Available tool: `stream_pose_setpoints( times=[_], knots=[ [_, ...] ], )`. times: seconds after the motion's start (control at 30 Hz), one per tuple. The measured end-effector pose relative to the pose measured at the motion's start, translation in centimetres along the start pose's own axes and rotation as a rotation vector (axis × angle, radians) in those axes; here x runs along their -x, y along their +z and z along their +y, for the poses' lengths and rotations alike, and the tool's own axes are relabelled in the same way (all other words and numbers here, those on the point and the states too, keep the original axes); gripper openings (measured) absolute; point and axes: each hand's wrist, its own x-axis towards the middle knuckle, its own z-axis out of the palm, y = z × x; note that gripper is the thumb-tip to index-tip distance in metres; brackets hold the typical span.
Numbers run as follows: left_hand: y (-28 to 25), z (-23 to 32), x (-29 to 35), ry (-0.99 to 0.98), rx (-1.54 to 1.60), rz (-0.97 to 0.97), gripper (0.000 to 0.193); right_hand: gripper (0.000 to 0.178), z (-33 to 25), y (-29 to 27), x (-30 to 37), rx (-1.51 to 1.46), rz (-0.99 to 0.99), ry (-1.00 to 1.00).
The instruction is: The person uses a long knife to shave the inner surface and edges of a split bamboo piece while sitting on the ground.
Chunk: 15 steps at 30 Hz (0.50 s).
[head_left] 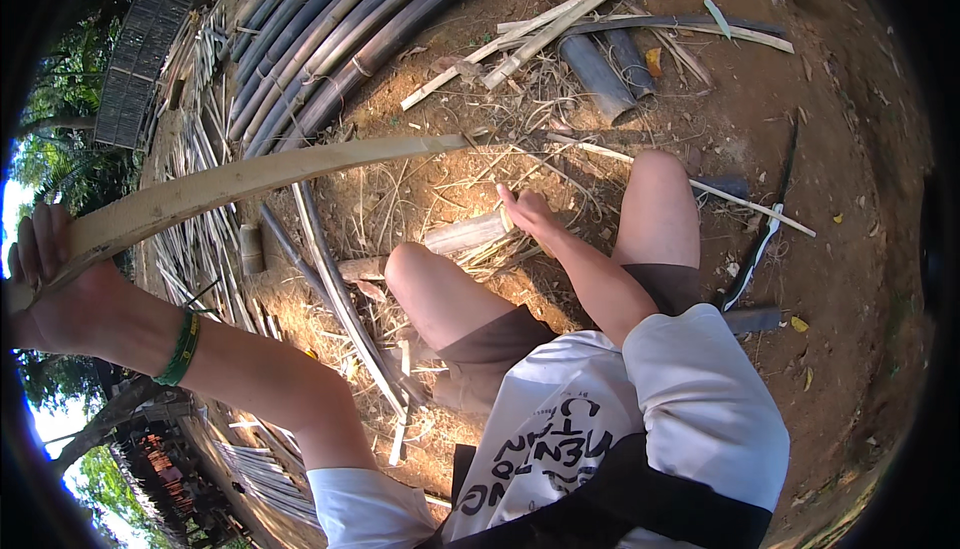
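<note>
A long, pale bamboo strip (290,166) reaches across the space ahead of the person, its near end held at the far left and its tip near the right hand. The left hand (62,294) is closed around that end. The right hand (532,213) has curled fingers and an extended thumb, beside a short log (468,234) between the knees; whether it holds anything cannot be told.

Handling so long a piece well probably calls for a firm left grip, fingers clear of the split edges, and the free end steered wide of the knees.

Dark lettering, creased by folds, runs across the white shirt (560,429); the marks on the green wristband (181,349) are too small to read. Farther out, dark bamboo tubes (596,79) and a row of poles (370,29) lie on the ground (840,349).
</note>
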Motion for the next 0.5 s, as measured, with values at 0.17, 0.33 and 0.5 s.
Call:
stream_pose_setpoints(
  times=[0.17, 0.33, 0.5],
  knots=[
    [-4.5, 2.4, 0.9, 0.126, -0.019, 0.067, 0.078, 0.064, -3.8, 1.8, 3.8, -0.054, -0.043, -0.276],
    [-2.2, 0.0, -1.1, -0.064, 0.096, 0.018, 0.044, 0.077, -0.1, 1.8, -0.7, -0.012, 0.095, -0.318],
    [-3.2, 0.9, 1.5, 0.042, -0.104, 0.245, 0.038, 0.076, -4.6, 2.7, 5.3, 0.015, 0.061, -0.418]
  ],
)
